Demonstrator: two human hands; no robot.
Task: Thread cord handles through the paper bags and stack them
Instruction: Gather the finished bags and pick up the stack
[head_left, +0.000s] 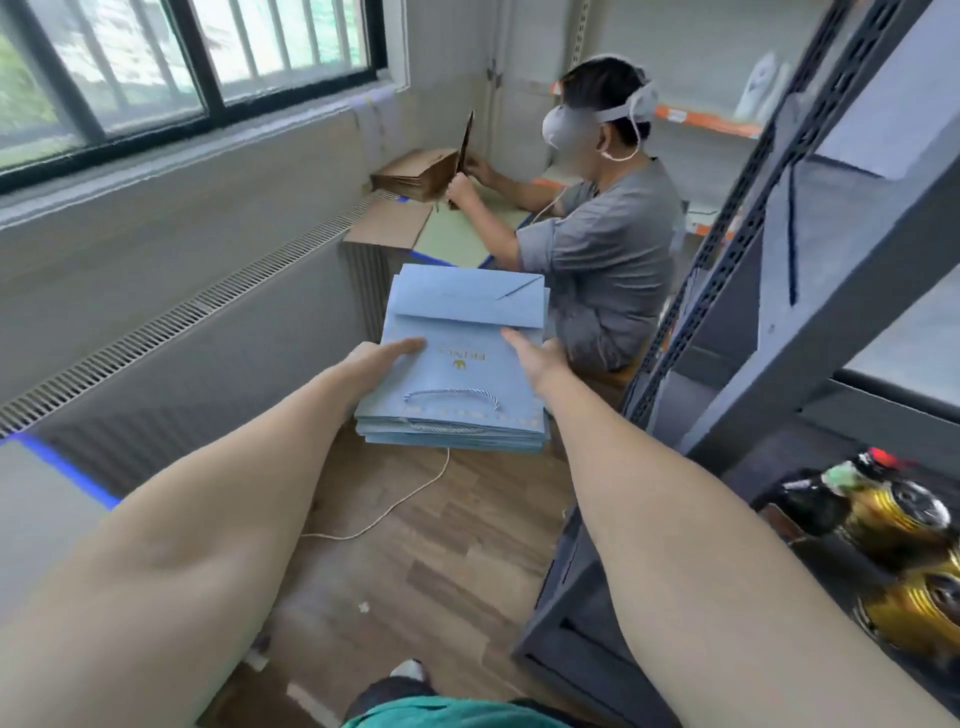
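Note:
I carry a stack of flat light-blue paper bags (467, 332) out in front of me, above the wooden floor. The top bag bears a gold crown logo and a pale blue cord handle (452, 397) lying across its near end. My left hand (382, 358) grips the stack's left edge, thumb lying on top. On the right edge, my right hand (540, 358) holds the stack with the thumb on top and the fingers hidden underneath.
Another person (597, 223) sits ahead at a table (457, 234), handling brown paper bags (421, 174). A grey metal shelf rack (779, 312) stands on the right with gold-wrapped items (904, 525). A radiator (171, 338) runs along the left wall. A white cable (395, 504) lies on the floor.

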